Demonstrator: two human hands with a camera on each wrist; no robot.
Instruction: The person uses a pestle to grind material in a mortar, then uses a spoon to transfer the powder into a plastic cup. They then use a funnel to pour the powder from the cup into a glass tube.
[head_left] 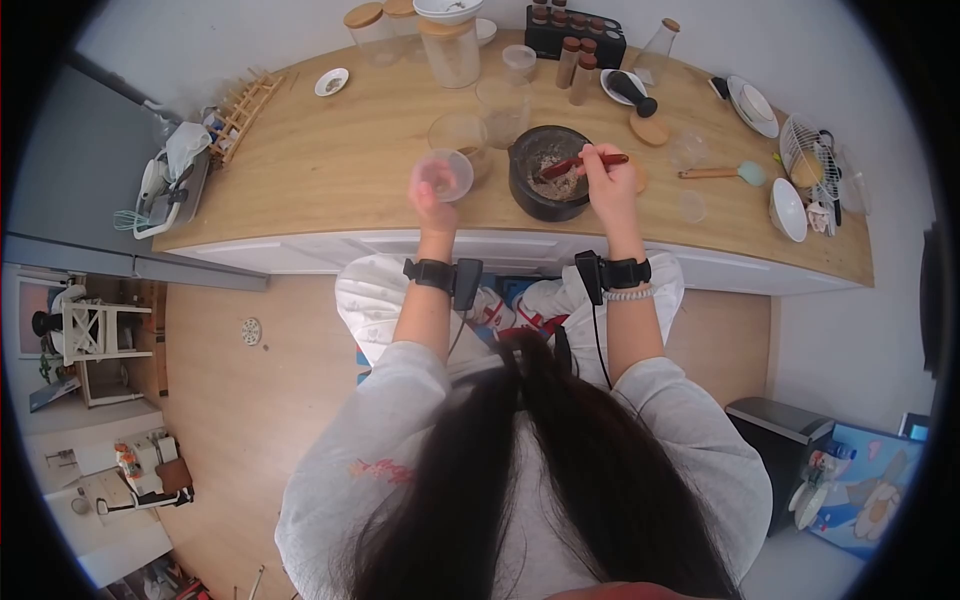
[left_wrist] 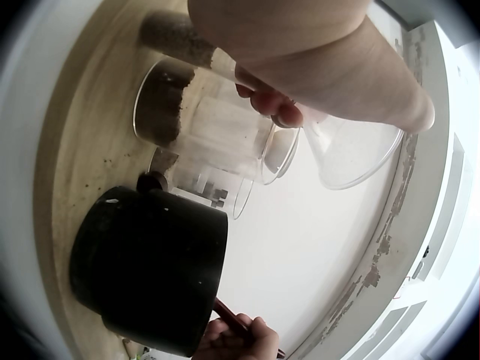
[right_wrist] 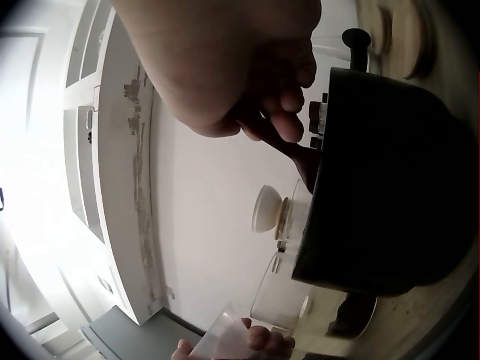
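In the head view my left hand (head_left: 432,212) holds a small clear plastic cup (head_left: 455,172) above the counter's front edge; the left wrist view shows the cup (left_wrist: 352,154) tipped on its side relative to that camera. My right hand (head_left: 612,185) pinches the handle of a reddish-brown spoon (head_left: 562,168). The spoon's lower end dips into a black pot (head_left: 550,208) containing a grey-brown, crumbly material (head_left: 572,186). Left of the pot stand two clear glass jars, one of them (left_wrist: 159,101) with dark brown matter at its bottom.
A wooden counter (head_left: 330,150) carries lidded jars (head_left: 450,55), a black rack of small bottles (head_left: 575,35), a black pestle (head_left: 632,92) on a white dish, a teal-headed spatula (head_left: 720,173) and a white bowl (head_left: 788,210). A wooden rack (head_left: 245,115) stands far left.
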